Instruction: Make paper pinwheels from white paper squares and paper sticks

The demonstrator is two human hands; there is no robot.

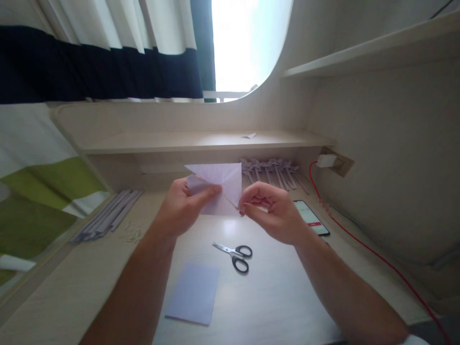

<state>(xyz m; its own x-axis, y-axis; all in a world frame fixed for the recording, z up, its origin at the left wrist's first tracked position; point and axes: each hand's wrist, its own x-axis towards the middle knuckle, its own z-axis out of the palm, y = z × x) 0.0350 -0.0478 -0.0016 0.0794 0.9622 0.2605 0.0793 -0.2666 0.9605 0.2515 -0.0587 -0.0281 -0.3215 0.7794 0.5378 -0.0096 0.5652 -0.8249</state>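
Note:
A square sheet of pale paper [232, 179], slit along its diagonals, is held up above the desk between my hands. My left hand [187, 203] grips it from the left, with the thumb pressed on the front near the middle. My right hand [268, 208] pinches the lower right corner between thumb and fingers. Below the paper, scissors [235, 254] with black handles lie on the desk, blades pointing left. Nearer to me is a pale rectangular stack of paper [194, 293].
Rolled paper sticks [109, 215] lie at the left beside small pale bits [133, 233]. Several paper pinwheels [271, 170] rest under the shelf [201, 141]. A phone [311, 218] lies right of my right hand; a red cable [377, 256] runs from a charger [326, 160].

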